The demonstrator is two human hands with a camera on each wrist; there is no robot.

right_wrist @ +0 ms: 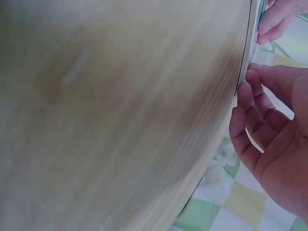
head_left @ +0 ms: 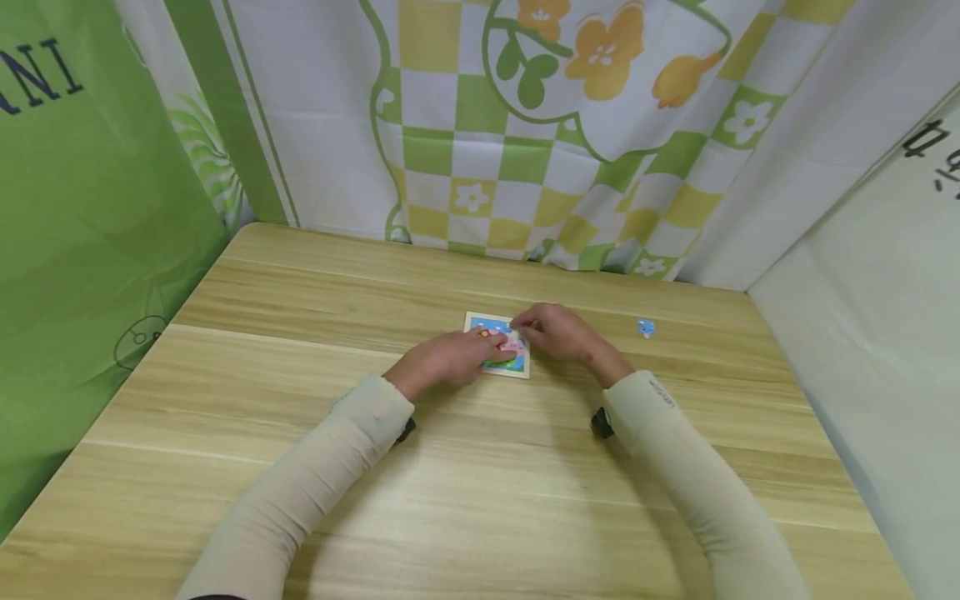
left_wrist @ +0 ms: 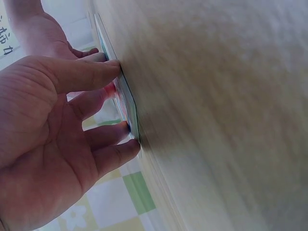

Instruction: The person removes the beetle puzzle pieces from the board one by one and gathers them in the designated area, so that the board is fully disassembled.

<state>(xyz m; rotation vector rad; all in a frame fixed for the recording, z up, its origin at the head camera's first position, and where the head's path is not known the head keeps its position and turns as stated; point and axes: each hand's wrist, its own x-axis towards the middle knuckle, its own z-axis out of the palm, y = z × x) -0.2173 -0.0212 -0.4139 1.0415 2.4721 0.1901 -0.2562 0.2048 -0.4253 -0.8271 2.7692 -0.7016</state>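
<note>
A small square jigsaw puzzle (head_left: 491, 323) with a pale frame and a blue, pink and green picture lies on the table. My left hand (head_left: 457, 357) covers its lower left, its extended fingers pressing on the picture. In the left wrist view, the left thumb (left_wrist: 103, 74) rests at the near edge of the board. My right hand (head_left: 558, 331) is at the puzzle's upper right, thumb and index fingertips close together right at the edge. I cannot tell whether a piece is between them. The other right fingers (right_wrist: 245, 127) are bent beside the board.
A loose blue puzzle piece (head_left: 646, 328) lies on the wooden table (head_left: 480, 483), to the right of my right hand. A checked floral curtain (head_left: 525, 167) hangs behind the table's far edge. Green cloth (head_left: 82, 250) stands on the left and a white sheet (head_left: 885, 275) on the right.
</note>
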